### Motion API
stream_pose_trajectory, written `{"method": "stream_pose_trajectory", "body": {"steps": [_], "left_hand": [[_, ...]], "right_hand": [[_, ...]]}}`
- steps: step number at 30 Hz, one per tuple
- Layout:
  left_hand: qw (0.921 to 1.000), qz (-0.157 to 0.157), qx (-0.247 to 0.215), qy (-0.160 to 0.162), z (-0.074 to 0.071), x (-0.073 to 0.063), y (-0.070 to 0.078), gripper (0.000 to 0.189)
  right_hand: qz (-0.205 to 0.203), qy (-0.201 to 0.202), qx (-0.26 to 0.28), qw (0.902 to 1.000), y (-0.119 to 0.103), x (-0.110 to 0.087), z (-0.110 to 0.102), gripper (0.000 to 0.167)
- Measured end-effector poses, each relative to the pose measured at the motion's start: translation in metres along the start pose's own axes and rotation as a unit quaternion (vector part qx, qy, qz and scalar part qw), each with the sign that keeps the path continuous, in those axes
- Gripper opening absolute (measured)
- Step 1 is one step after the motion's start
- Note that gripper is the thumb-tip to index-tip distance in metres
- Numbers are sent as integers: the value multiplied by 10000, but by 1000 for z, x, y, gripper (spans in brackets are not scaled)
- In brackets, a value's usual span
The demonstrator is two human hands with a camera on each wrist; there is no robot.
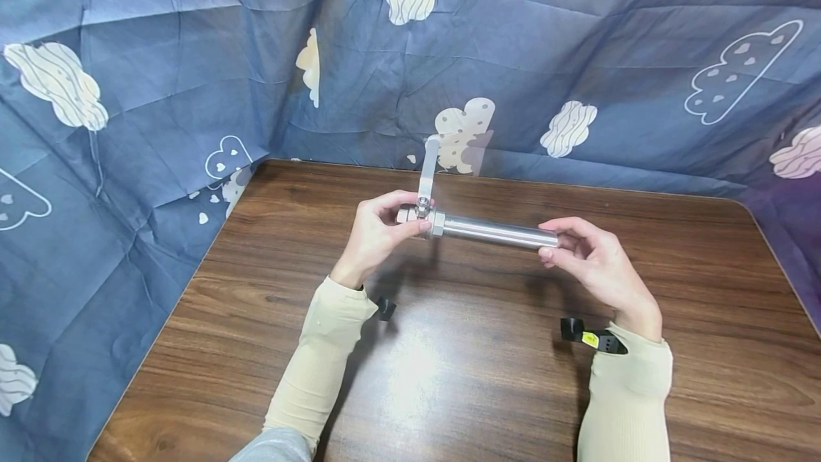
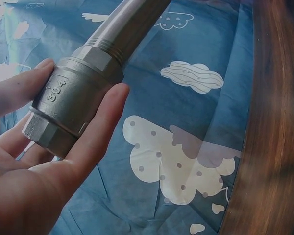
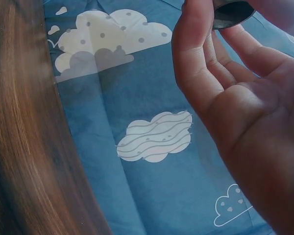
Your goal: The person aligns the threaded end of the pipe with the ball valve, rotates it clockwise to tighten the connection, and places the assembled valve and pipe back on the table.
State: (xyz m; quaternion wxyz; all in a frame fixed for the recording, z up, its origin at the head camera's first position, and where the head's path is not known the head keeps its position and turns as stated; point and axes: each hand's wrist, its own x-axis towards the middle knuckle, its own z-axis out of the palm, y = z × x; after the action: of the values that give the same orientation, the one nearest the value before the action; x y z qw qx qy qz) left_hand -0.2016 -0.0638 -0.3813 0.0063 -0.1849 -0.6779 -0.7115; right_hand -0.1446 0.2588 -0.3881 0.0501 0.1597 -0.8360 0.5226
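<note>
While left hand (image 1: pixel 378 230) grips silver metal lever valve (image 2: pixel 71 100) and right hand (image 1: pixel 601 261) pinches round steel pipe (image 1: pixel 497 230) at 3 o'clock, hold 'em straight.

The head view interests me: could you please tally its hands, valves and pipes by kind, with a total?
Left hand and right hand: 2 hands
Lever valve: 1
Metal pipe: 1
Total: 4
</note>
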Motion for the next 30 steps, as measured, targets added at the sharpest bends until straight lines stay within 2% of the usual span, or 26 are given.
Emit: {"method": "stream_pose_trajectory", "body": {"steps": [7,19,30], "left_hand": [[10000,-11,-11,-1,-1,0,-1,34],[10000,4,-42,-21,-1,0,-2,34],[9999,-61,-124,-7,0,0,-1,34]], "right_hand": [[-1,64,-306,9995,0,-1,0,33],[27,-158,-439,9989,1,0,-2,25],[200,-281,-487,9982,2,1,-3,25]]}}
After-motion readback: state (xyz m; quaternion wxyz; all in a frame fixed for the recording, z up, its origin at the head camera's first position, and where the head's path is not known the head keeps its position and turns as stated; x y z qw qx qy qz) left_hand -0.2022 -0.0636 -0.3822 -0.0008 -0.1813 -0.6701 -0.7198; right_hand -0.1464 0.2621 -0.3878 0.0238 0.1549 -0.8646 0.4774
